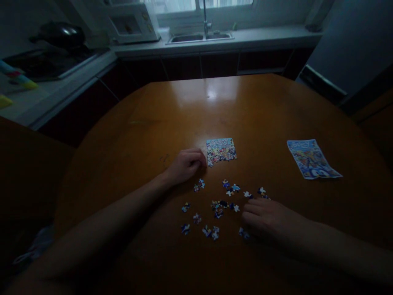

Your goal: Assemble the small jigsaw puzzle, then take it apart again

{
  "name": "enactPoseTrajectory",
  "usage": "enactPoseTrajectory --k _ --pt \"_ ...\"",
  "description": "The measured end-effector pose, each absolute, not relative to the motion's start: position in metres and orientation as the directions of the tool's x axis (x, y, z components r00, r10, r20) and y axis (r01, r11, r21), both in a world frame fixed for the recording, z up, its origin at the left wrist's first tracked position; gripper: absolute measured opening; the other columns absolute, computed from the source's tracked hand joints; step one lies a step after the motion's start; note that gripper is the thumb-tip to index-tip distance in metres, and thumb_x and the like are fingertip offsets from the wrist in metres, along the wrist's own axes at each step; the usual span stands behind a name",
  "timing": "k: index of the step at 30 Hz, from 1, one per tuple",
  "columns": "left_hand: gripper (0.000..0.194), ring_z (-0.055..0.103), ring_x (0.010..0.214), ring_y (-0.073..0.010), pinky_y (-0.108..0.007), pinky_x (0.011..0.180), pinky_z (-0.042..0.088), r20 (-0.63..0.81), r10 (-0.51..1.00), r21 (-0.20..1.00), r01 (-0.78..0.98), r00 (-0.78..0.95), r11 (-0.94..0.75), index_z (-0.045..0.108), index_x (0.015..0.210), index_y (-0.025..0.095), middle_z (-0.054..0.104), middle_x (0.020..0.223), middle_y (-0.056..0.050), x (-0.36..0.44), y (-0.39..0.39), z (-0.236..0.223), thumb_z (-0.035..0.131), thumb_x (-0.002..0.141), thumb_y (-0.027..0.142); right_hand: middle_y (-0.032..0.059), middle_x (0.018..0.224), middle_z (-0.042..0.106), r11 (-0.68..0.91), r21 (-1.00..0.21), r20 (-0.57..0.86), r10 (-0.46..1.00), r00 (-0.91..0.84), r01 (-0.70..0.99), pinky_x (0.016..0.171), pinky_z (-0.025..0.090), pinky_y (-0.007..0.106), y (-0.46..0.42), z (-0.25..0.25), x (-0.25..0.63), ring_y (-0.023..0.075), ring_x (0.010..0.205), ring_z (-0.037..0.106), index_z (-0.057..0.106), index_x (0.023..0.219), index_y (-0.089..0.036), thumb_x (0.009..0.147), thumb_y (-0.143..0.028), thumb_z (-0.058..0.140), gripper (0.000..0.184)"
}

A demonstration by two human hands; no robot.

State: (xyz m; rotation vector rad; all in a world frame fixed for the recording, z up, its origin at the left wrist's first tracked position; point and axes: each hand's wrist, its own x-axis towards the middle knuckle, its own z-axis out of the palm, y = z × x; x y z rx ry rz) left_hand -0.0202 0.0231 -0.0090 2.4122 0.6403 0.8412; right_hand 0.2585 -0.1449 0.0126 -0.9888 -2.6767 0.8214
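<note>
A partly assembled jigsaw puzzle (221, 150) lies on the table, its lower edge uneven. Resting at its left edge is my left hand (188, 162), loosely curled, with nothing visible in its fingers. Loose puzzle pieces (215, 232) are scattered nearer to me, some overlapping in a small pile (218, 207). My right hand (265, 217) is at the right side of these pieces, fingers bent down and closed. Its fingertips are hidden, so I cannot see whether a piece is in them. One piece (244, 233) lies just below that hand.
A colourful printed sheet (313, 159) lies on the right of the wooden table (172, 106). Beyond the table are a counter with a sink (199, 37), a microwave (132, 23) and a stove with a dark pan (61, 35). The room is dim.
</note>
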Motion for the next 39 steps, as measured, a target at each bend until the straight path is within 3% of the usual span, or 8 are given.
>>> enactPoseTrajectory --k 4,6,10,18,23,29,35,39 --pt "0.029 0.067 0.085 -0.0148 -0.027 0.075 0.054 0.496 0.533 0.476 0.299 0.686 -0.827 0.071 0.09 0.017 0.071 0.092 -0.006 -0.017 0.017 -0.007 0.046 0.086 0.001 0.0028 0.087 0.067 0.413 -0.776 0.031 0.78 -0.625 0.477 0.067 0.046 0.025 -0.117 0.031 0.261 0.013 0.074 0.059 0.061 0.089 -0.019 0.094 -0.011 0.053 0.012" --pt "0.03 0.066 0.093 -0.0171 -0.031 0.08 0.055 0.542 0.489 0.385 0.315 0.684 -0.868 0.071 0.102 0.017 0.071 0.1 -0.008 -0.015 0.013 -0.005 0.048 0.089 0.003 0.0027 0.084 0.068 0.345 -0.819 0.101 0.874 -0.475 0.459 0.068 0.048 0.026 -0.091 0.034 0.26 0.0145 0.076 0.062 0.064 0.088 -0.018 0.092 -0.013 0.057 0.009" --pt "0.025 0.064 0.092 -0.0179 -0.033 0.081 0.055 0.602 0.447 0.298 0.333 0.661 -0.894 0.07 0.113 0.019 0.072 0.099 -0.008 -0.011 0.009 -0.004 0.058 0.093 0.01 0.0048 0.088 0.072 0.366 -0.845 0.266 0.92 -0.288 0.391 0.077 0.053 0.033 -0.035 0.014 0.25 0.0189 0.083 0.066 0.071 0.089 -0.018 0.089 -0.02 0.063 0.008" --pt "0.026 0.063 0.086 -0.0171 -0.03 0.076 0.054 0.598 0.452 0.28 0.356 0.662 -0.892 0.071 0.116 0.02 0.073 0.095 -0.006 -0.012 0.012 -0.007 0.073 0.091 0.028 0.0045 0.089 0.073 0.382 -0.896 0.307 0.902 -0.305 0.228 0.073 0.055 0.031 -0.02 -0.008 0.223 0.0167 0.079 0.068 0.07 0.098 -0.017 0.086 -0.021 0.068 0.012" --pt "0.014 0.063 0.083 -0.0158 -0.029 0.074 0.051 0.592 0.457 0.292 0.352 0.664 -0.889 0.073 0.103 0.021 0.073 0.09 -0.004 -0.011 0.009 -0.003 0.071 0.092 0.029 0.0034 0.089 0.068 0.44 -0.867 0.357 0.876 -0.325 0.234 0.072 0.052 0.028 -0.029 -0.006 0.219 0.0155 0.083 0.064 0.069 0.096 -0.018 0.087 -0.019 0.068 0.008" --pt "0.014 0.063 0.083 -0.0157 -0.03 0.075 0.05 0.6 0.449 0.279 0.352 0.662 -0.893 0.072 0.102 0.021 0.073 0.089 -0.003 -0.01 0.006 0.002 0.072 0.091 0.03 0.0034 0.089 0.067 0.53 -0.815 0.445 0.832 -0.332 0.234 0.077 0.051 0.031 -0.03 -0.006 0.218 0.0166 0.087 0.063 0.068 0.092 -0.019 0.088 -0.013 0.065 0.008" --pt "0.014 0.064 0.083 -0.0159 -0.031 0.075 0.048 0.605 0.452 0.259 0.375 0.655 -0.89 0.072 0.102 0.022 0.074 0.089 -0.003 -0.011 0.004 0.002 0.073 0.09 0.03 0.0046 0.091 0.069 0.561 -0.789 0.469 0.813 -0.343 0.25 0.08 0.054 0.034 -0.031 -0.004 0.22 0.0182 0.09 0.065 0.069 0.093 -0.02 0.089 -0.018 0.067 0.005" --pt "0.013 0.064 0.081 -0.0159 -0.031 0.074 0.048 0.611 0.461 0.266 0.382 0.644 -0.885 0.073 0.097 0.021 0.074 0.086 -0.003 -0.01 0.003 0.002 0.072 0.09 0.032 0.0074 0.098 0.07 0.655 -0.707 0.526 0.74 -0.42 0.268 0.081 0.057 0.035 -0.029 -0.006 0.223 0.0186 0.092 0.067 0.069 0.096 -0.02 0.092 -0.022 0.065 0.006"
